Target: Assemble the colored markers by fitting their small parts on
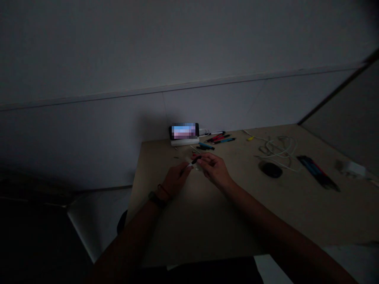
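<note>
My left hand [176, 180], with a dark watch and a red cord on the wrist, and my right hand [213, 169] meet above the desk's middle. Between the fingers of both hands is a slim black and white pen-like object [194, 161]. My right fingertips pinch its black end, while my left fingers close on its pale lower part. The dim light and my fingers hide its exact shape. Several small bits [177, 157] lie on the desktop just beyond my hands.
A phone [183, 131] on a white stand and several coloured pens [219, 139] lie at the back of the beige desk [207, 225]. To the right are a white cable [278, 152], a black mouse [270, 169], a pen pack [318, 171] and a white charger [352, 169].
</note>
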The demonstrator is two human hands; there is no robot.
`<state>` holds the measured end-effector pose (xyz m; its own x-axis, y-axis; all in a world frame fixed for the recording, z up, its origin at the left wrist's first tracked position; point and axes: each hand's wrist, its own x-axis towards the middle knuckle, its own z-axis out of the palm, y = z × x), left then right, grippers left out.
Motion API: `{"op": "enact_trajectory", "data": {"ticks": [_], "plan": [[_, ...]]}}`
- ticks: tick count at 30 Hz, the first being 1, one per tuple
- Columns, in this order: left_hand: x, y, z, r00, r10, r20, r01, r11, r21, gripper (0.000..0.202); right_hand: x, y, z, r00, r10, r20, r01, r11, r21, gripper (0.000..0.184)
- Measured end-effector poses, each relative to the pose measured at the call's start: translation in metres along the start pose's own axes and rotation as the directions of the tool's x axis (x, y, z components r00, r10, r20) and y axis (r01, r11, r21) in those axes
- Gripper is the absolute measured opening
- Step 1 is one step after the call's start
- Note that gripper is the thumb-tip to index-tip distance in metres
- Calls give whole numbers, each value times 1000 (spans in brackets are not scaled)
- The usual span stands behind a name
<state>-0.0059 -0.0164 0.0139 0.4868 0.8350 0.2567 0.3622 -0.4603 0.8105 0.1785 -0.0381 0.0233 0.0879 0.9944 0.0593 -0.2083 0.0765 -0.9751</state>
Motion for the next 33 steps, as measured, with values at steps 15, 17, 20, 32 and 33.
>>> {"op": "enact_trajectory", "data": {"ticks": [15,17,20,32,33], "plan": [[-1,1,-2,999,-2,32,1,1000,10,41,1,-3,2,999,-3,-47,-3,992,-129,39],[0,2,-2,999,-3,43,2,1000,16,39,2,-2,1,996,-51,-76,37,983,-177,40],[0,2,-2,999,-5,51,5,1000,8,38,2,-2,1,994,-91,-64,76,975,-208,40],[1,-1,-1,1000,-16,25,16,1000,2,40,0,1,1,999,30,-14,-30,999,-29,39],[1,0,-1,999,-16,29,16,1000,4,40,1,2,1,999,26,-35,-27,999,-45,39]]}}
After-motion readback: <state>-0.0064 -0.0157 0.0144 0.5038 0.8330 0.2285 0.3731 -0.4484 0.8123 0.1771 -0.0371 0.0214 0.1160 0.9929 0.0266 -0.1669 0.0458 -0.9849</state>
